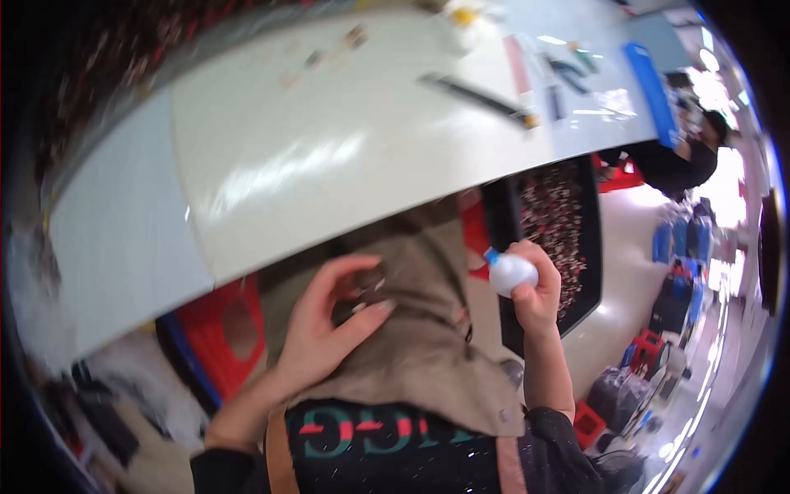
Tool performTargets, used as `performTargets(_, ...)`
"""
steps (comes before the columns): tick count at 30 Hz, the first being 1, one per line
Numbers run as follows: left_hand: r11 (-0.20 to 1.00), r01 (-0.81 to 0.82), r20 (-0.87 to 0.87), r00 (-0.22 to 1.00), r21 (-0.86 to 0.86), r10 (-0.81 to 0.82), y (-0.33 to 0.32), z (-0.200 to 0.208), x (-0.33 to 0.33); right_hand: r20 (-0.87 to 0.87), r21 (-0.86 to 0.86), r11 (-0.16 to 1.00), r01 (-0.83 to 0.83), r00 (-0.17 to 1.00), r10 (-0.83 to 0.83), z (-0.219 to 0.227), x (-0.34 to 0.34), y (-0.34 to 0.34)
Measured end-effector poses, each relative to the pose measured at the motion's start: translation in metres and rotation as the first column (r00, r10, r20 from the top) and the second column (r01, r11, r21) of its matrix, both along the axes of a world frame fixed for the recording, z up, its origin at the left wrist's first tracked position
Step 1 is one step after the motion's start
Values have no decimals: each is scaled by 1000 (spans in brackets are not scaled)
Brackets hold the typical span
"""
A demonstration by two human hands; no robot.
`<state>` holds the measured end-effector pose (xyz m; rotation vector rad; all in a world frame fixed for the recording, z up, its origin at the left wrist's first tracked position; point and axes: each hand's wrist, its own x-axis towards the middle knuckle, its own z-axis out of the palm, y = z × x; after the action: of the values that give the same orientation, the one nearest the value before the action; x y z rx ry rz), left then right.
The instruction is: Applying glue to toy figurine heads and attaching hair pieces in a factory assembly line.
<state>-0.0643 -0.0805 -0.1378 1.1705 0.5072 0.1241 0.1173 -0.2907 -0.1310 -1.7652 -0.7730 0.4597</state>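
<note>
One white, rounded plastic squeeze bottle with a blue tip (511,277) is held in the right hand (541,290), off to the right of the lap; tip is pointed up and left. Right grip is clamped around the bottle. Contents can't be told through the opaque wall. Left hand (317,321) is held over the brown cloth apron (411,362), thumb and forefinger curved toward each other. A small dark piece (374,285) is seen between them; whether that grip is closed on it can't be told, blurred.

Black open bin (591,284), below worktop level at right, is filled with small mixed red, pale and dark bits (553,218). A similar heap of dark and red bits (107,90) is seen past the worktop's far left side. Blue long tray (650,95) is set at the worktop's right end; contents can't be made out.

White glossy worktop (329,156): a dark flat strip with a yellowish end (473,96), a pink strip (519,66) and small brownish pieces (355,36) are scattered toward the far side.

Room: a person in dark clothing (683,166) is seen past the right end. Pale floor (627,272) is lined with a red crate (648,350) and a dark plastic bag (613,397).
</note>
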Motion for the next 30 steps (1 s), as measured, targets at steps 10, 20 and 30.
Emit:
performTargets(10, 990, 140, 64, 988, -30, -138, 2, 43, 9, 359, 197, 847, 493, 768, -531, 41, 185, 36)
performTargets(20, 936, 206, 106, 977, -285, -183, 19, 23, 16, 577, 256, 823, 507, 603, -551, 19, 162, 43)
performTargets(30, 852, 203, 100, 979, -483, -177, -9, 24, 28, 504, 110, 958, -264, 846, 175, 0, -26, 73)
